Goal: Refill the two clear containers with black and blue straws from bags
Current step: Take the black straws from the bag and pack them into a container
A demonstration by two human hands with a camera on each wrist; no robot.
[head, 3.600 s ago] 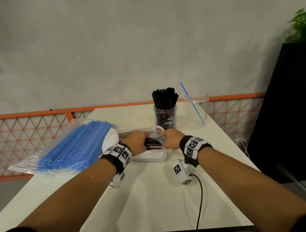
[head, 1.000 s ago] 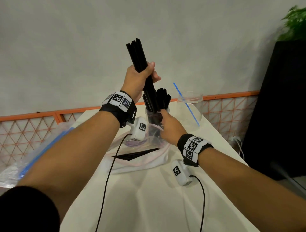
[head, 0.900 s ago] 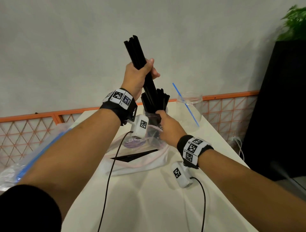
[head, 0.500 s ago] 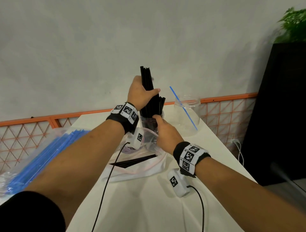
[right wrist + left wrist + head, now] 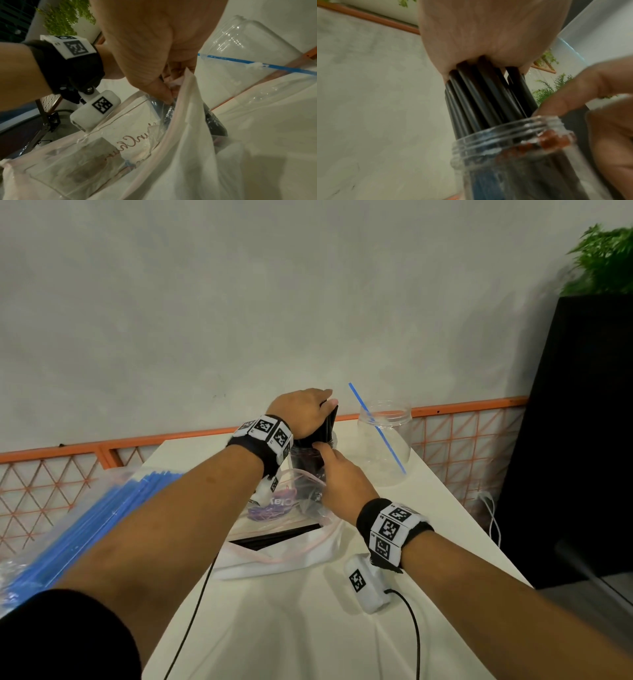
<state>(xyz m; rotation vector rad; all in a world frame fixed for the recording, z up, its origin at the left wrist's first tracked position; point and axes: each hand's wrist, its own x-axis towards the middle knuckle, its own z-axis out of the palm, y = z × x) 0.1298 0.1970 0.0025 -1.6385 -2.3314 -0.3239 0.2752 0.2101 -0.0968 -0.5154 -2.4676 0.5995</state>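
Observation:
A clear jar [image 5: 306, 462] packed with black straws [image 5: 329, 428] stands at the back of the white table [image 5: 308, 628]. My left hand [image 5: 323, 412] is cupped over the straw tops, fingers curled down their far side; in the left wrist view the palm [image 5: 488, 33] bears on the black straws [image 5: 484, 97] above the jar's threaded rim [image 5: 510, 132]. My right hand [image 5: 330, 467] grips the jar's side, thumb at the rim. To the right stands the second clear container [image 5: 385, 446] with one blue straw [image 5: 376, 428]. A bag of blue straws [image 5: 85, 529] lies at the left.
An open zip bag [image 5: 274, 549] with a few black straws [image 5: 274, 537] lies in front of the jar, its edge up against my right hand [image 5: 163, 54]. An orange lattice rail [image 5: 102, 445] runs behind the table. A black cabinet [image 5: 582, 440] stands at the right.
My left hand has brought the raised bundle of black straws down into the jar and now sits on their tops. My right hand has stayed on the jar.

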